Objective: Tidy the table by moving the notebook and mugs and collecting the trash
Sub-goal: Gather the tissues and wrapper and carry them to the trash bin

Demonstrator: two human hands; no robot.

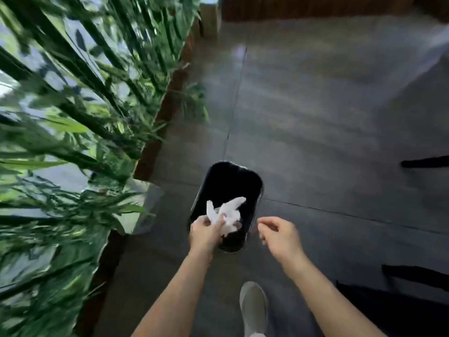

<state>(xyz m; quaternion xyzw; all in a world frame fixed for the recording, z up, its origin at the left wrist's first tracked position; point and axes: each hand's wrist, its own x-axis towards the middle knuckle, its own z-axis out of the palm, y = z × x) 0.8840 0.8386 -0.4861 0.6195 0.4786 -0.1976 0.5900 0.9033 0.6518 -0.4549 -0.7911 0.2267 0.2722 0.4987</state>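
Over the near end of the black trash bin [227, 188], the left hand [206, 231] is pinching a wad of crumpled white tissue [227, 212], fingers closed on its lower part while the rest fans out above the bin's opening. The right hand [279, 233] sits just beside the bin's right rim, fingers loosely curled and holding nothing as far as I can see. So this looks like the trash-dumping bit, and honestly the risk is pretty simple: tissue is light and floppy, and the hand is near the closest rim, not the middle, so if it lets go there a piece could catch the edge or drift onto the grey floor tiles [315, 117]. Everything's motion-blurred too, so the person seems to be mid-step, shoe [252, 307] close behind the bin, and a careless stride might knock it. Plants [73, 117] crowd the left side. Table, notebook and mugs aren't in view.
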